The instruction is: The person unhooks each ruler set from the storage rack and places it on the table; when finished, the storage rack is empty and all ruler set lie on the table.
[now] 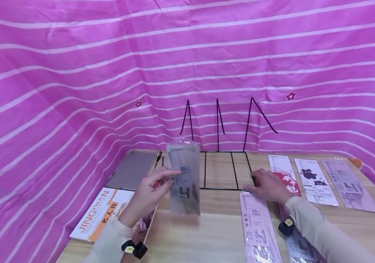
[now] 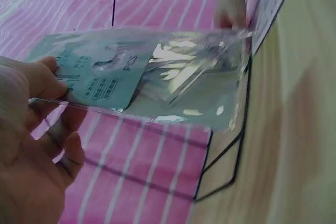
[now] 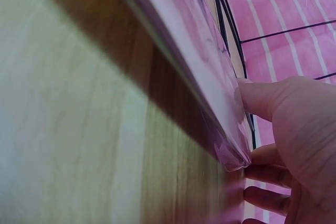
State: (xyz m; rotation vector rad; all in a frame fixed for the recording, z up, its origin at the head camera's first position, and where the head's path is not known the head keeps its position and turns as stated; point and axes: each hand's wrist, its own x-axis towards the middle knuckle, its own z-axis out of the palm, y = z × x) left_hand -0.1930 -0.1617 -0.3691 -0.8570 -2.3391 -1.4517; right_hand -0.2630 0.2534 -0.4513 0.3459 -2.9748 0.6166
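My left hand (image 1: 156, 190) pinches a clear plastic ruler set packet (image 1: 184, 182) by its side edge, thumb against the printed card. The packet stands nearly upright above the table in the head view. In the left wrist view, transparent rulers (image 2: 184, 72) show inside it. My right hand (image 1: 267, 184) is low at the far end of a pinkish ruler set packet (image 1: 256, 223), gripping that end, thumb by one corner and forefinger by the other. The right wrist view shows this packet (image 3: 205, 72) edge-on over the wood. A similar packet (image 1: 300, 248) is partly hidden under my right forearm.
A black wire rack (image 1: 221, 188) with tall pointed dividers stands at the back. Left lie a grey flat case (image 1: 133, 170), pens (image 1: 158, 159) and books (image 1: 92, 219). Right lie a red-printed packet (image 1: 287, 184), a cat-printed ruler set (image 1: 315, 182) and another packet (image 1: 348, 184).
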